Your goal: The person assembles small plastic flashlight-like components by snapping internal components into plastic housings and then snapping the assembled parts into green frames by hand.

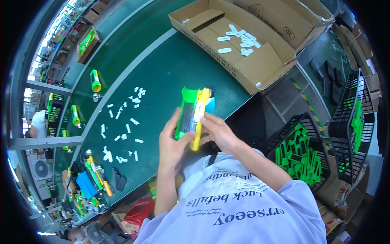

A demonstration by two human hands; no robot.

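My left hand [170,146] is closed around the lower part of an open green plastic shell [190,96], its thumb over the near end. Beside that shell stands a long yellow plastic shell [196,142], tilted on edge, with a black end piece [209,90] at its far end. A white oval piece [199,110] lies against the yellow shell. My right hand [221,133] grips the yellow shell from the right, fingertips by the white piece. Thin wires show between the two shells. What lies under my fingers is hidden.
Small white plastic pieces [128,128] lie scattered on the green table [162,77]. A cardboard box [248,79] with white oval pieces stands at the far right. Black crates [321,138] of green parts are right of me. Tools and a blue box [86,185] sit at the left.
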